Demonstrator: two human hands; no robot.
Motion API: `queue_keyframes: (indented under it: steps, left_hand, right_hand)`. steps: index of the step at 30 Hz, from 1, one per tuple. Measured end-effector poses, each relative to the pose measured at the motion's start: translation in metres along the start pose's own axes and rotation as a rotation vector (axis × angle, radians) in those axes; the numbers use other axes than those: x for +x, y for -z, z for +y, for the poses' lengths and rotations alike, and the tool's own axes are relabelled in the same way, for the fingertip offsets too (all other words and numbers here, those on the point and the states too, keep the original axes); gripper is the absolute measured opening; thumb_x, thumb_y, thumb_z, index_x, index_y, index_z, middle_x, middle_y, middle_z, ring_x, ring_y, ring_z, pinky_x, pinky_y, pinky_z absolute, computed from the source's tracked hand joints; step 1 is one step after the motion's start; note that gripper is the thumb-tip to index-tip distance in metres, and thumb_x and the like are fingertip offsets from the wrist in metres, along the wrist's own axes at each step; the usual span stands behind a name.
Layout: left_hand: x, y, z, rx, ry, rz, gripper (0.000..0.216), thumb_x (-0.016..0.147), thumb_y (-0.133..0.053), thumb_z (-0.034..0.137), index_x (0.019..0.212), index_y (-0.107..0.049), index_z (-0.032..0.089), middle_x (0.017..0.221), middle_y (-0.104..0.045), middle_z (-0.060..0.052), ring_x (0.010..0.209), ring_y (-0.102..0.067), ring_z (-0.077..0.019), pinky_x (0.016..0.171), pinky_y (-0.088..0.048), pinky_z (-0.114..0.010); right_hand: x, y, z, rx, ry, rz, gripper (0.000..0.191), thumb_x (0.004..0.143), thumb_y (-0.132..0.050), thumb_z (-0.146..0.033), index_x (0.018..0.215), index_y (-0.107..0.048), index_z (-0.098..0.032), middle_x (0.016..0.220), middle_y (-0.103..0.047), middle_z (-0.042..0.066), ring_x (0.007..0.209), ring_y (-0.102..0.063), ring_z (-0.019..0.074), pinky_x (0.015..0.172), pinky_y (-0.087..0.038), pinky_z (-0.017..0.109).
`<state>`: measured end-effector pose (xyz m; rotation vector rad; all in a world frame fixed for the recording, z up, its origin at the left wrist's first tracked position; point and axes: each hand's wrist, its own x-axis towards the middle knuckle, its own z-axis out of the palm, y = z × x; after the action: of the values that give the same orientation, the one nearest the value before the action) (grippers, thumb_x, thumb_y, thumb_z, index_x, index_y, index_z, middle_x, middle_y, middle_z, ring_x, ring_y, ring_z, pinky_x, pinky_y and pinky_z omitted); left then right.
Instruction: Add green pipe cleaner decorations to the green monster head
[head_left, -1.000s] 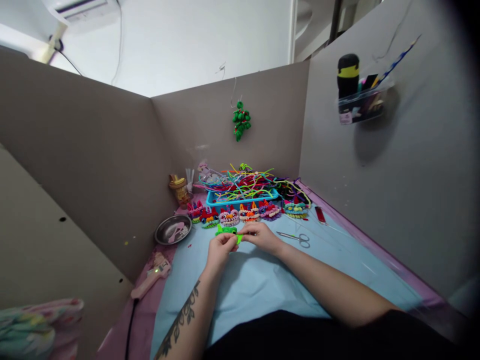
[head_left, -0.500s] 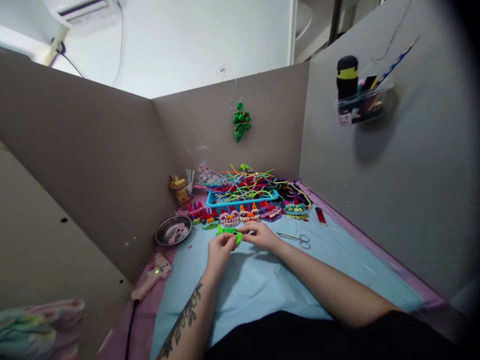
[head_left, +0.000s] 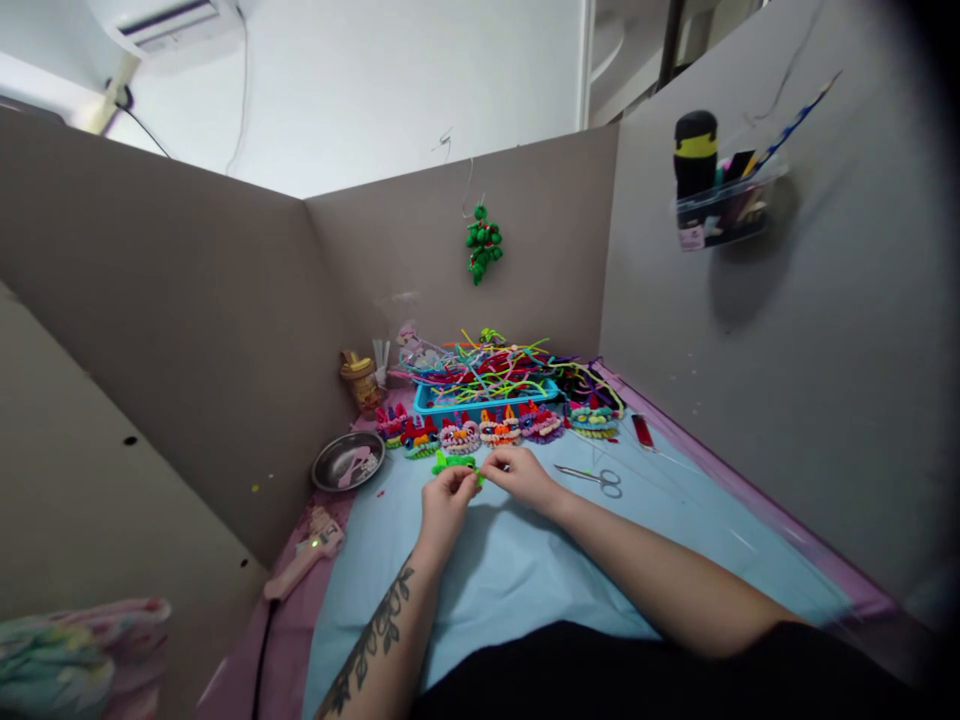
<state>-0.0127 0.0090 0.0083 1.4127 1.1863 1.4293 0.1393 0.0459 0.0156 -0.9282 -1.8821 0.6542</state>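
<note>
A bright green fuzzy craft figure [head_left: 450, 463] is held low over the blue table cover, in front of a row of finished figures. My left hand [head_left: 448, 500] pinches its near side with thumb and forefinger. My right hand [head_left: 521, 474] closes its fingertips on the figure's right edge, close to the left fingertips. Part of the figure is hidden behind my fingers. Beyond it stand several colourful pipe-cleaner faces, among them an orange one [head_left: 500, 428] and a pink one [head_left: 459, 434].
A blue tray [head_left: 487, 403] heaped with pipe cleaners [head_left: 502, 370] stands at the back. Scissors [head_left: 592, 478] lie on the right. On the left are a metal bowl [head_left: 322, 470] and a pink corded glue gun [head_left: 304, 560]. Grey panels [head_left: 465, 290] enclose the table.
Both hands have shifted slightly, the left a little right and down, and their fingertips now sit closer together at the green figure's right edge. More of its left part shows.
</note>
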Motion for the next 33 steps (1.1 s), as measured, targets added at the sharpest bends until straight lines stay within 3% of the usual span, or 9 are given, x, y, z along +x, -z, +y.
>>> queue_keyframes:
  steps: [9, 13, 16, 20, 25, 33]
  left_hand:
    - [-0.001, -0.001, 0.002, -0.026, 0.006, 0.062, 0.019, 0.067, -0.065, 0.032, 0.074, -0.065, 0.014, 0.063, -0.065, -0.002, 0.058, -0.059, -0.0135, 0.056, -0.047, -0.023]
    - [0.000, -0.001, 0.002, -0.037, 0.026, 0.095, 0.019, 0.066, -0.066, 0.031, 0.072, -0.064, 0.012, 0.061, -0.064, -0.002, 0.056, -0.059, -0.0128, 0.056, -0.047, -0.023]
    - [0.002, 0.000, 0.000, -0.088, 0.069, 0.122, 0.022, 0.063, -0.068, 0.032, 0.071, -0.064, 0.011, 0.060, -0.064, -0.002, 0.055, -0.059, -0.0129, 0.056, -0.048, -0.023]
    - [0.005, 0.000, -0.004, -0.183, 0.139, 0.097, 0.027, 0.059, -0.072, 0.033, 0.071, -0.064, 0.011, 0.063, -0.065, -0.003, 0.057, -0.061, -0.0131, 0.059, -0.049, -0.025]
    - [0.005, 0.001, -0.002, -0.211, 0.188, 0.020, 0.028, 0.059, -0.073, 0.034, 0.072, -0.064, 0.011, 0.060, -0.065, -0.003, 0.055, -0.060, -0.0120, 0.058, -0.048, -0.023]
    - [0.002, 0.002, 0.006, -0.192, 0.191, -0.066, 0.027, 0.060, -0.073, 0.035, 0.071, -0.065, 0.011, 0.060, -0.066, -0.003, 0.055, -0.060, -0.0116, 0.057, -0.047, -0.021]
  right_hand:
    - [0.000, -0.010, -0.004, -0.105, 0.102, 0.113, 0.017, 0.076, -0.053, -0.018, 0.061, -0.059, -0.016, 0.063, -0.057, 0.002, 0.062, -0.052, 0.0126, 0.059, -0.039, 0.024]
    - [0.006, -0.008, 0.004, 0.025, -0.072, -0.011, 0.018, 0.077, -0.053, -0.024, 0.068, -0.064, -0.014, 0.060, -0.058, 0.001, 0.056, -0.052, 0.0121, 0.050, -0.040, 0.022]
    - [0.010, 0.001, 0.011, 0.179, -0.139, -0.103, 0.027, 0.079, -0.052, -0.031, 0.094, -0.066, -0.014, 0.075, -0.063, 0.004, 0.059, -0.055, 0.0125, 0.044, -0.042, 0.020]
    - [0.008, 0.012, 0.011, 0.118, 0.067, -0.061, 0.027, 0.074, -0.061, -0.027, 0.098, -0.066, -0.018, 0.095, -0.062, 0.008, 0.076, -0.058, 0.0147, 0.056, -0.047, 0.023]
    - [0.003, 0.010, 0.006, 0.065, 0.249, -0.082, 0.017, 0.077, -0.060, -0.027, 0.088, -0.068, -0.018, 0.080, -0.063, 0.006, 0.069, -0.057, 0.0142, 0.060, -0.047, 0.025]
    - [0.001, 0.008, 0.008, 0.056, 0.325, -0.035, 0.015, 0.079, -0.059, -0.030, 0.081, -0.069, -0.019, 0.073, -0.066, 0.005, 0.067, -0.060, 0.0149, 0.064, -0.048, 0.026]
